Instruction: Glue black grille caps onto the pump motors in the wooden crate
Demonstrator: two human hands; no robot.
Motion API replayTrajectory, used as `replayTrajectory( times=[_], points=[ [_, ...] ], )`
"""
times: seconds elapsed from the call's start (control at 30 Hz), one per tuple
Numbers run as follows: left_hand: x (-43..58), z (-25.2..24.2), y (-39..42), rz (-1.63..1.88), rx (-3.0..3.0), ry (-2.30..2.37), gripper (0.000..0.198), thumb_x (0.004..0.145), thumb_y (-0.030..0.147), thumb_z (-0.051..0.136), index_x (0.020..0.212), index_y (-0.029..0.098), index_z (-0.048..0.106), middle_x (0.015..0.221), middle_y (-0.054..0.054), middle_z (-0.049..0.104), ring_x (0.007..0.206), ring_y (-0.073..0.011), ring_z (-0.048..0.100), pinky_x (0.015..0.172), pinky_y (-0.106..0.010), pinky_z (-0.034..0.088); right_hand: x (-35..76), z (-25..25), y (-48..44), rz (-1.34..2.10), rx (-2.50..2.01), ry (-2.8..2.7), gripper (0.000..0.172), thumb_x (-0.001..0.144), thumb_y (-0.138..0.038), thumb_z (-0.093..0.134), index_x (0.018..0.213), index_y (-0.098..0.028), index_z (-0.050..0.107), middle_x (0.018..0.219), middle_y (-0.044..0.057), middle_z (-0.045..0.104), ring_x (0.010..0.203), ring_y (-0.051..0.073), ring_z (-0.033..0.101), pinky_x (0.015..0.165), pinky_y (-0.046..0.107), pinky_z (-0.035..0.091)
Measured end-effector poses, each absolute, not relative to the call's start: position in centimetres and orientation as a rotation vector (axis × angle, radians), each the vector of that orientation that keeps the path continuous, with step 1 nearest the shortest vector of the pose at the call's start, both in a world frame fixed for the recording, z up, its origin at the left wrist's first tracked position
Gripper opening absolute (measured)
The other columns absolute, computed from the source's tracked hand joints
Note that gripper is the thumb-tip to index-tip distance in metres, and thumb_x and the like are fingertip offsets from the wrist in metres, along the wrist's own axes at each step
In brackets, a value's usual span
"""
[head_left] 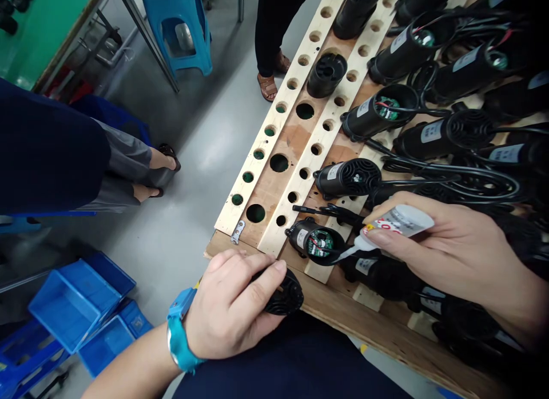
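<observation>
My right hand [454, 250] is closed around a small white glue bottle [407, 219]. Its thin nozzle points down-left, the tip at the rim of an open black cylindrical housing [300, 239]. Inside that housing a green circuit board [321, 243] with red and black wires shows. My left hand [240, 302], with a blue band on the wrist, grips a round black cap [285, 296] with curved slots, at the front edge of the wooden rack [261, 184]. Part of the cap is hidden under my fingers.
More black housings [362, 113] with cables [463, 176] crowd the rack's right side. Two black cylinders [328, 73] stand in the left row. Blue bins [77, 296] lie on the floor at left. Two people stand nearby; a blue stool [178, 27] is behind.
</observation>
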State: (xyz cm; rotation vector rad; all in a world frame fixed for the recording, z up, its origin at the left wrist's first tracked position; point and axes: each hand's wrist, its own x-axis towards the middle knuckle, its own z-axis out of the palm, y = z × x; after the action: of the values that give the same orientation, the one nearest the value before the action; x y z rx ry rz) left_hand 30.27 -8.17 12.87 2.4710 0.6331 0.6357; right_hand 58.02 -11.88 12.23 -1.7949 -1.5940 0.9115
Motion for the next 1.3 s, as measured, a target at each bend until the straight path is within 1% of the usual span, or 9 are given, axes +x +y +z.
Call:
replayTrajectory(
  times=[0.17, 0.37, 0.53, 0.6, 0.73, 0.8, 1.03, 1.17, 1.3],
  points=[
    [30.2, 12.8, -8.3, 0.639, 2.477, 0.628, 0.048, 0.082, 0.029, 0.063, 0.122, 0.005, 0.052, 0.105, -0.015, 0.064, 0.097, -0.0204, 0.058, 0.082, -0.034, 0.048, 58.2, 12.4, -11.6, 0.873, -1.777, -1.646, 0.013, 0.082, -0.036, 0.060, 0.071, -0.029, 0.056, 0.055, -0.006, 0.057, 0.045, 0.011, 0.049, 0.043, 0.025, 0.038],
    [30.2, 12.9, -8.2, 0.655, 2.479, 0.627, 0.045, 0.082, 0.028, 0.063, 0.119, 0.004, 0.053, 0.105, -0.016, 0.064, 0.096, -0.0200, 0.057, 0.080, -0.033, 0.048, 58.1, 12.5, -11.4, 0.750, -1.688, -1.702, 0.017, 0.083, -0.039, 0.059, 0.071, -0.028, 0.056, 0.052, -0.007, 0.056, 0.040, 0.009, 0.047, 0.037, 0.023, 0.034],
    [30.2, 13.0, -8.2, 0.643, 2.506, 0.634, 0.045, 0.083, 0.029, 0.062, 0.120, 0.004, 0.053, 0.105, -0.016, 0.065, 0.096, -0.0199, 0.058, 0.083, -0.034, 0.048, 57.8, 12.5, -12.1, 0.693, -1.778, -1.498, 0.020, 0.082, -0.044, 0.061, 0.072, -0.028, 0.059, 0.061, -0.004, 0.060, 0.049, 0.009, 0.051, 0.046, 0.023, 0.040],
    [30.2, 13.0, -8.2, 0.634, 2.507, 0.635, 0.046, 0.083, 0.029, 0.062, 0.120, 0.005, 0.053, 0.105, -0.015, 0.065, 0.096, -0.0200, 0.058, 0.082, -0.034, 0.048, 58.0, 12.1, -12.6, 0.738, -1.810, -1.311, 0.024, 0.080, -0.048, 0.063, 0.071, -0.027, 0.061, 0.061, -0.002, 0.060, 0.051, 0.010, 0.051, 0.049, 0.026, 0.040],
    [30.2, 13.0, -8.1, 0.632, 2.492, 0.629, 0.049, 0.079, 0.027, 0.066, 0.121, 0.004, 0.051, 0.104, -0.015, 0.064, 0.096, -0.0205, 0.058, 0.081, -0.034, 0.048, 58.7, 10.2, -13.6, 0.835, -1.805, -0.905, 0.031, 0.076, -0.055, 0.066, 0.071, -0.024, 0.063, 0.055, 0.000, 0.055, 0.047, 0.011, 0.046, 0.042, 0.026, 0.035],
    [30.2, 13.1, -8.1, 0.633, 2.494, 0.634, 0.052, 0.077, 0.026, 0.068, 0.122, 0.006, 0.050, 0.105, -0.015, 0.063, 0.097, -0.0210, 0.059, 0.082, -0.034, 0.047, 58.8, 9.4, -14.0, 0.893, -1.767, -0.769, 0.034, 0.074, -0.056, 0.067, 0.071, -0.023, 0.062, 0.054, 0.000, 0.053, 0.046, 0.011, 0.045, 0.040, 0.025, 0.037],
    [30.0, 13.4, -8.1, 0.588, 2.556, 0.720, 0.062, 0.074, 0.027, 0.072, 0.129, 0.014, 0.047, 0.107, -0.014, 0.063, 0.096, -0.0225, 0.060, 0.081, -0.036, 0.048, 57.6, 9.0, -14.5, 0.953, -1.694, -0.773, 0.037, 0.074, -0.055, 0.067, 0.069, -0.019, 0.060, 0.052, 0.000, 0.056, 0.044, 0.010, 0.053, 0.045, 0.023, 0.048],
    [30.0, 13.7, -8.0, 0.570, 2.579, 0.747, 0.068, 0.071, 0.025, 0.075, 0.131, 0.017, 0.045, 0.108, -0.013, 0.062, 0.098, -0.0240, 0.060, 0.081, -0.037, 0.049, 57.1, 8.6, -14.2, 0.996, -1.555, -0.771, 0.034, 0.076, -0.049, 0.067, 0.069, -0.018, 0.056, 0.054, 0.000, 0.059, 0.046, 0.009, 0.055, 0.046, 0.022, 0.049],
    [30.2, 14.0, -8.0, 0.541, 2.610, 0.770, 0.068, 0.068, 0.022, 0.077, 0.129, 0.016, 0.047, 0.108, -0.014, 0.061, 0.098, -0.0248, 0.059, 0.080, -0.038, 0.050, 56.8, 8.5, -14.0, 1.020, -1.493, -0.789, 0.034, 0.079, -0.047, 0.065, 0.068, -0.017, 0.051, 0.058, 0.001, 0.060, 0.048, 0.008, 0.056, 0.047, 0.021, 0.049]
  ],
)
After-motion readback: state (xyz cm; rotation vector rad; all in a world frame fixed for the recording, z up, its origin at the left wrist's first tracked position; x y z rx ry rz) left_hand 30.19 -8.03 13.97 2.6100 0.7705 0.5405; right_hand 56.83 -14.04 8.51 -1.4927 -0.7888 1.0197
